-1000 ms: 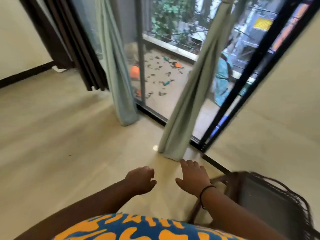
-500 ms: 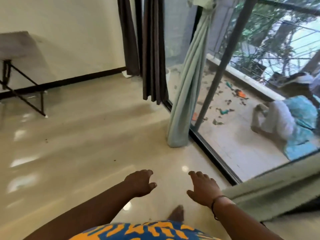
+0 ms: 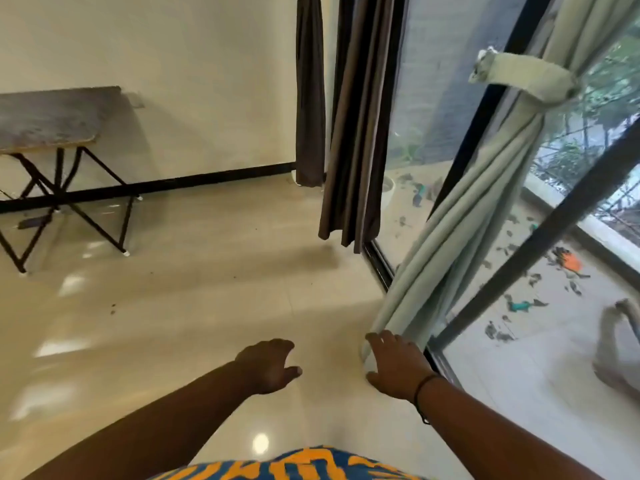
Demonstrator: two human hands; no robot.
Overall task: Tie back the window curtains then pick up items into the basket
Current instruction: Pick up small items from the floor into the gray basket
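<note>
Against the far wall, toward the floor's left edge: a folding table (image 3: 52, 121) on crossed black legs, newly swung into sight as the view turned leftward from half a second ago, and more so from a second ago, when only window and curtains filled the picture. Lower, over bare glossy floor (image 3: 180, 306): left hand (image 3: 268, 367), fingers loosely curled, gripping nothing, hovering much as before. Farther back, by the window's left end: dark brown curtains (image 3: 356, 133) hanging straight, no tie visible on them. Near the floor's right edge, against the black window frame (image 3: 478, 140): right hand (image 3: 398, 367), fingers spread and relaxed, holding nothing, now overlapping the bottom hem of the pale green curtain (image 3: 467, 220); actual contact hard to tell, though half a second ago well short of it. Up high on that same curtain: a matching tie-back band (image 3: 519, 76) already cinched round the gathered cloth. Judging from this: green panel done, brown curtains possibly next. No basket anywhere in the current view, though a dark woven one sat at the right a second ago; scattered bits beyond the glass, on the balcony.
</note>
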